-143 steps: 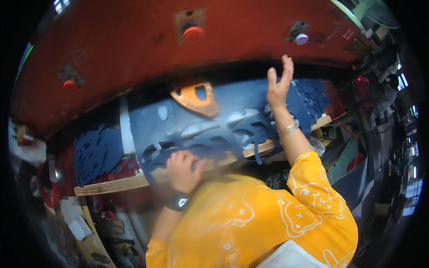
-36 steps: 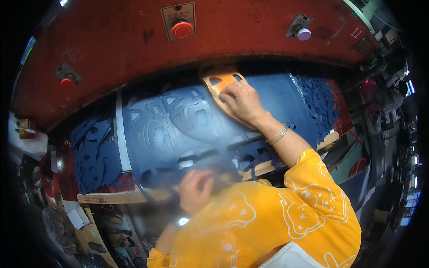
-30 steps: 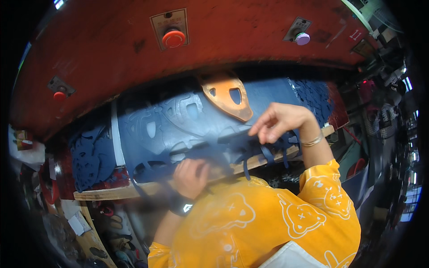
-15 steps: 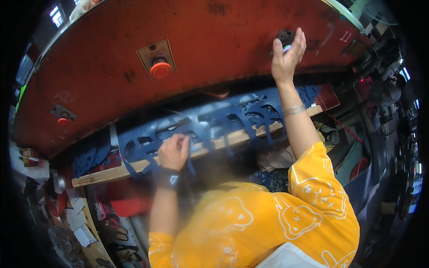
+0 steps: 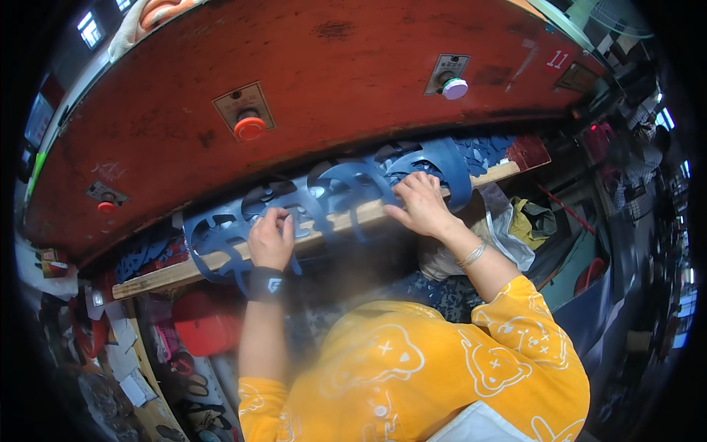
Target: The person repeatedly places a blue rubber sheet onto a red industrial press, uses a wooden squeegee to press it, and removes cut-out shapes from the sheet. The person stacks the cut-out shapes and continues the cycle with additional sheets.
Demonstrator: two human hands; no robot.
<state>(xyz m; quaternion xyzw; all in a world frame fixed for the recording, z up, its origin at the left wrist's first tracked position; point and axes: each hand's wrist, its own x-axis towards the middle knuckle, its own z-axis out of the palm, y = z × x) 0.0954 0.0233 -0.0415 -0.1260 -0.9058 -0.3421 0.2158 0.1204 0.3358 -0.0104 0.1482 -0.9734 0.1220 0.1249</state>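
Observation:
A long blue sheet (image 5: 335,177), full of large cut-out holes and thin strips, lies along a wooden bar (image 5: 339,223) beneath the red machine front. My left hand (image 5: 271,239) is closed, its fingers curled on the sheet's near edge at the bar. Farther right, my right hand (image 5: 423,202) has its fingers bent over the sheet's near edge, with the thumb toward the bar. The sheet's right end bows up in a loop beside that hand. What lies under the fingertips of both hands is partly hidden.
The red machine front (image 5: 331,81) carries a large red push button (image 5: 250,128), a smaller red button (image 5: 107,206) and a pale lilac button (image 5: 454,89). Blue scraps (image 5: 486,151) lie at the bar's right end. Below are a red seat-like object (image 5: 205,324) and a clear plastic bag (image 5: 508,228).
My right hand has come down from the pale button to the blue sheet, whose right end now bows up. My left hand stays at the sheet's near edge.

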